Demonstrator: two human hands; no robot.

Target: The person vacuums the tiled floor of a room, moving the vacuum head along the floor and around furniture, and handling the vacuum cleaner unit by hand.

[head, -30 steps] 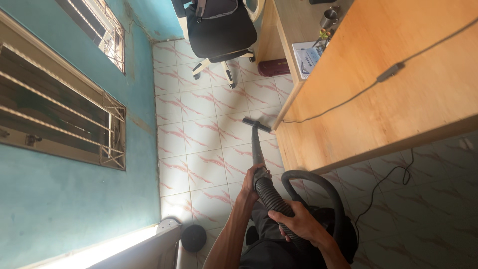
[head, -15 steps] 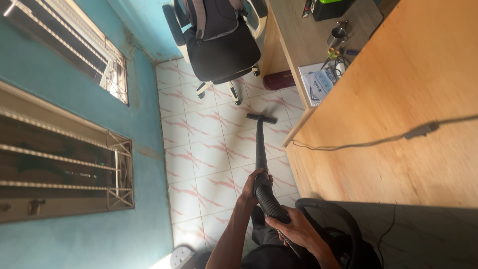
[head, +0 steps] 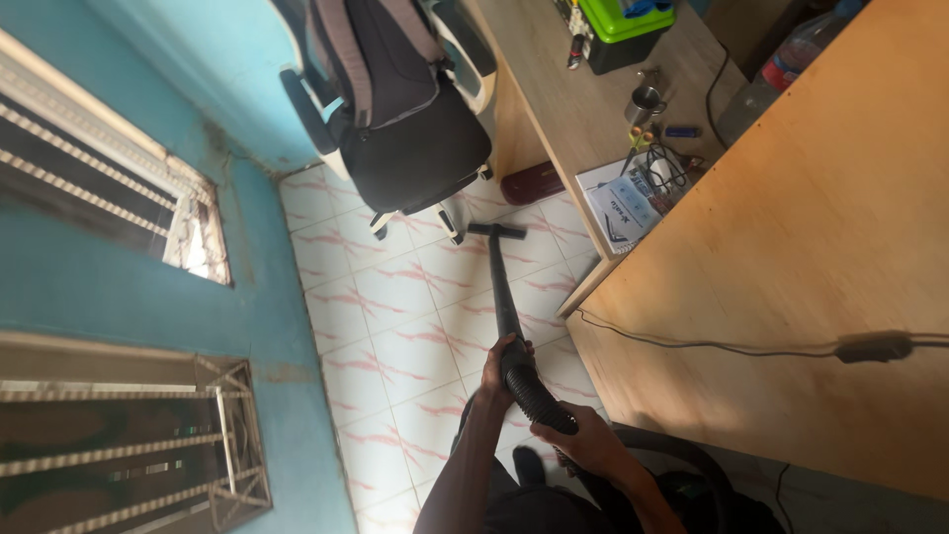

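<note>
— What are the hands doing?
— The left hand (head: 497,368) has its fingers wrapped around the vacuum wand (head: 501,287); the right hand (head: 581,442) grips the ribbed hose (head: 535,396).
— Where's the nozzle (head: 496,230)?
— Far out on the tiled floor (head: 395,336), near the office chair (head: 395,119), left of the table (head: 791,277).

A flat white-and-blue printed package (head: 620,211) lies at the desk's (head: 554,89) near edge — beside tangled cables (head: 664,170).
</note>
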